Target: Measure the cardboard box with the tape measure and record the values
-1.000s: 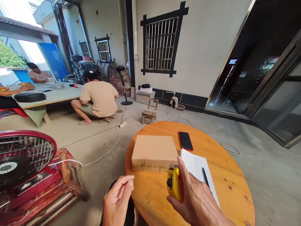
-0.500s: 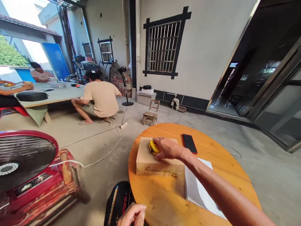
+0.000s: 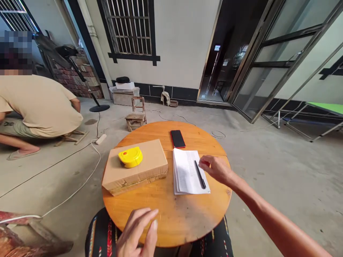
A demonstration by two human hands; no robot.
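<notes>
My right hand (image 3: 218, 170) hovers at the right edge of a stack of printed paper sheets (image 3: 184, 178), its fingers loosely curled and holding nothing. A black pen (image 3: 200, 175) lies slantwise on those sheets, just left of my fingertips. My left hand (image 3: 139, 232) is over the near edge of the round wooden table (image 3: 163, 210), thumb and fingers apart, with nothing in it. On the table's left side sits a cardboard box (image 3: 150, 157), and a yellow tape measure (image 3: 131, 157) rests on top of it.
A phone with a red edge (image 3: 177, 138) lies behind the papers. Beyond the table stand a small wooden chair (image 3: 135, 116) and a fan stand (image 3: 99, 107). A person in a beige shirt (image 3: 40, 107) squats at left. Cables (image 3: 80, 196) run over the floor.
My right hand has let go of the tape measure, leaving it on the box, and moved right to the papers. My left hand has opened its fingers. The view has swung right.
</notes>
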